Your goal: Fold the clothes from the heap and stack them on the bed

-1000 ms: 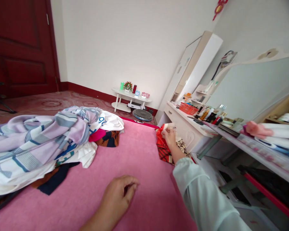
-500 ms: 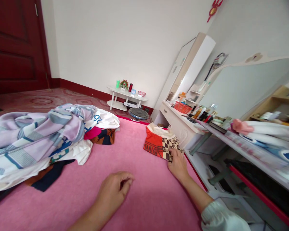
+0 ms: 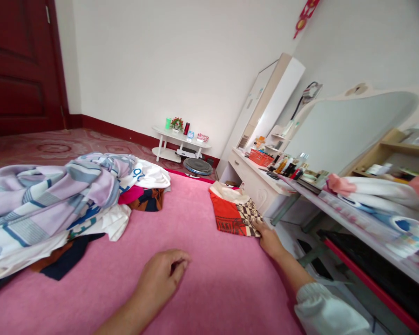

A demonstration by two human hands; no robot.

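Note:
My right hand (image 3: 268, 238) rests on the near corner of a folded red, cream and checkered garment (image 3: 233, 212) at the right edge of the pink bed cover (image 3: 202, 288); its fingers lie flat against the cloth. My left hand (image 3: 159, 278) rests on the pink cover in front of me, fingers loosely curled with nothing in them. A heap of unfolded clothes (image 3: 56, 204), with a lilac striped sheet on top, lies on the left of the bed.
A white dressing table (image 3: 261, 179) with a red basket, bottles and a large mirror stands right of the bed. A small white side table (image 3: 179, 139) and a round fan sit by the far wall. A dark red door (image 3: 21, 65) is at left.
My right hand laid the red garment down folded, slid back to its near corner and nudged it toward the bed's right edge. My left hand stayed put.

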